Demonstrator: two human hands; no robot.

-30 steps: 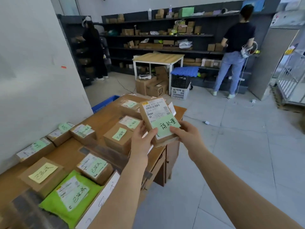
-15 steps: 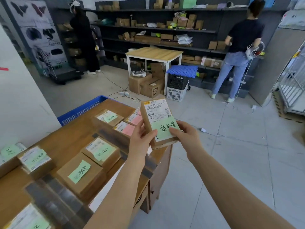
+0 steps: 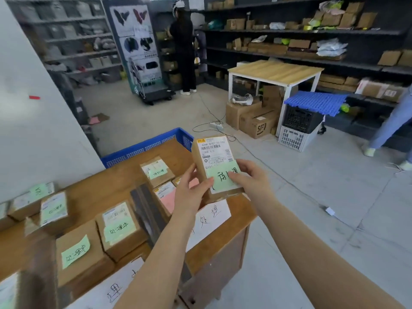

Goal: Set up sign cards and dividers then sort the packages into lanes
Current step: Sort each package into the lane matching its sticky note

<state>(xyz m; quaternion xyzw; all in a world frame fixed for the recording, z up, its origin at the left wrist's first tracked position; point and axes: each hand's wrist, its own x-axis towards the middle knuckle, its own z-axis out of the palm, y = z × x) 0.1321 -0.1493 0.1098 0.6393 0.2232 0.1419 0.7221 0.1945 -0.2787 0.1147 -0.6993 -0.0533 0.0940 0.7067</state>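
Note:
A small cardboard package (image 3: 214,152) with a barcode label and a green handwritten note is held up over the right end of the wooden table (image 3: 107,192). My left hand (image 3: 189,192) grips its left lower edge and my right hand (image 3: 247,179) grips its right lower side. Below it lies a white sign card (image 3: 211,219) with handwritten characters. A dark divider strip (image 3: 145,208) runs across the table between lanes. Several labelled packages lie on the table, one with a green note (image 3: 118,228), another with a pink note (image 3: 167,197).
A blue crate (image 3: 147,146) stands behind the table's far edge. A white wall (image 3: 33,130) is at the left. On the floor ahead are cardboard boxes (image 3: 252,119), stacked baskets (image 3: 298,128), a cable and a small table (image 3: 274,72). Two people stand at the shelves.
The view has swung left and nearer to the table's right end. The package stays held in both hands, now over the white sign card.

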